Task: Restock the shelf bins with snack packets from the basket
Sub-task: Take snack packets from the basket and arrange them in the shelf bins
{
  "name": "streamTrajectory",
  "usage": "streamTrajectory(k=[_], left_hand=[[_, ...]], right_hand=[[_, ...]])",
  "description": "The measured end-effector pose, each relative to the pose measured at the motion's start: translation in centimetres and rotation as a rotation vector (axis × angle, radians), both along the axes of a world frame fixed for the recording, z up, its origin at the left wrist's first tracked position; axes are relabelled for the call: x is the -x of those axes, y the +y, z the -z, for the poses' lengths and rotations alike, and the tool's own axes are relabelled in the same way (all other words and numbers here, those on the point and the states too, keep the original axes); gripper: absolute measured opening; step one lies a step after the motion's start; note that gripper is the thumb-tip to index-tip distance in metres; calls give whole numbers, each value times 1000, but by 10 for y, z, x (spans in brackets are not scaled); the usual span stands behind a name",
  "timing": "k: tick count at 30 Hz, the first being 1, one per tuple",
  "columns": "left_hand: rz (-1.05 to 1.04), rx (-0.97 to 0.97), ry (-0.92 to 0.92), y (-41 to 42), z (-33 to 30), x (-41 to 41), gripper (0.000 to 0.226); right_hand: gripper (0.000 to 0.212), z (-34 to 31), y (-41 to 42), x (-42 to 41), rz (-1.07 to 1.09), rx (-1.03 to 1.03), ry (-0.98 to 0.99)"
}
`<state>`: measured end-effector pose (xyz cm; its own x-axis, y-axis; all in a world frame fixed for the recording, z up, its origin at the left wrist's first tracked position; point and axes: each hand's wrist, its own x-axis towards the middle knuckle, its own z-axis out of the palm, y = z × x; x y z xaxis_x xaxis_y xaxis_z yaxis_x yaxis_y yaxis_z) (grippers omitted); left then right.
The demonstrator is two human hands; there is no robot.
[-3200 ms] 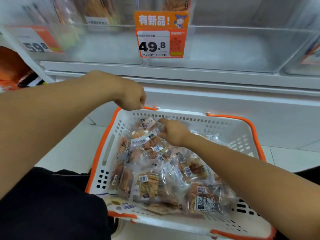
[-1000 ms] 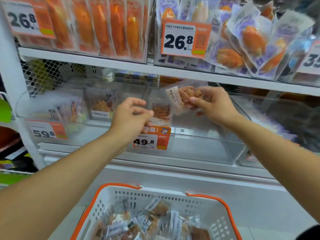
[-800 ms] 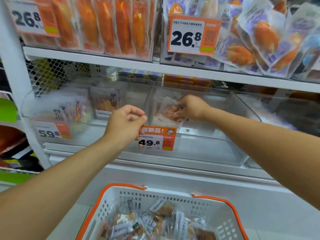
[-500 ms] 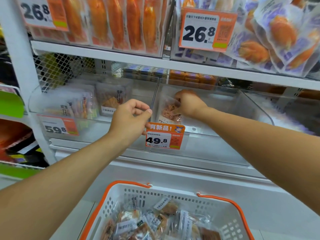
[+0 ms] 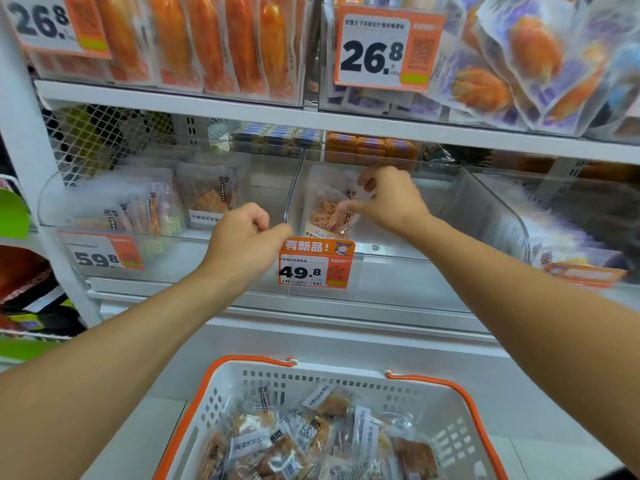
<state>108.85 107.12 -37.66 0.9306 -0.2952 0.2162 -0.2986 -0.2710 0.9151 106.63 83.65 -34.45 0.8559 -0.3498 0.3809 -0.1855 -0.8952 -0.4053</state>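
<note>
A: Where does the packet stand?

B: The clear snack packet with pale orange shreds inside (image 5: 329, 213) is upright against the left wall of the clear plastic shelf bin (image 5: 485, 216), near its front left corner. The right hand (image 5: 391, 199) pinches the packet's right edge between thumb and curled fingers, so it has not been let go.

A: And the other hand?

B: The left hand (image 5: 242, 237) is curled tight at the bin's front rim, just left of the orange-and-white price tag reading 49.8 (image 5: 316, 263). Thumb and fingers appear to pinch the rim or the divider wall; I cannot tell which.

A: What could go wrong?

B: The bin looks nearly bare, with nothing beside the packet to prop it. Released as it stands, it would likely slump flat or slide along the bin floor. A tug from the left hand might shift the bin or knock the tag loose.

A: And the supply?

B: The white perforated basket with orange rim and handles (image 5: 464, 441) sits below the shelf, holding many packets, so most restocking remains. A careless knee could tip it.
</note>
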Motion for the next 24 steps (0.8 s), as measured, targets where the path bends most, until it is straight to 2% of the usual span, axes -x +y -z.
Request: streamTrajectory(k=[3, 5, 6, 7, 8, 9, 10, 12, 13, 14, 15, 16, 17, 20, 24], left_hand=[[210, -258, -226, 5, 5, 2, 37], [371, -555, -403, 8, 9, 5, 33], [456, -727, -436, 6, 10, 5, 29], [540, -893, -382, 8, 15, 10, 27], [615, -1035, -272, 7, 15, 13, 25], [682, -1173, -118, 9, 19, 17, 24], [734, -1301, 47, 11, 24, 22, 25], [801, -1474, 243, 19, 37, 26, 29], [818, -1516, 249, 22, 44, 26, 31], [827, -1532, 217, 23, 49, 26, 33], [823, -1523, 172, 25, 54, 27, 35], [817, -1500, 132, 25, 56, 29, 37], [812, -1479, 109, 24, 58, 32, 40], [823, -1480, 111, 22, 61, 41, 43], [845, -1525, 114, 19, 61, 46, 44]], right_hand=[[34, 3, 16, 42, 58, 44, -411], [43, 18, 42, 77, 20, 66, -755], [44, 29, 59, 91, -60, 57, -878], [43, 51, 76, 102, -175, 10, -921], [42, 73, 88, 108, -278, -35, -880], [43, 99, 98, 113, -355, -67, -748], [44, 131, 106, 120, -431, -72, -534], [39, 193, 109, 131, -559, -8, 84], [28, 219, 104, 138, -559, 21, 426], [31, 238, 98, 146, -527, 50, 716], [54, 251, 91, 154, -485, 66, 932], [71, 260, 85, 160, -442, 65, 1068], [76, 268, 79, 163, -403, 64, 1110], [74, 278, 67, 166, -339, 77, 1040], [65, 284, 59, 162, -403, 2, 1081]])
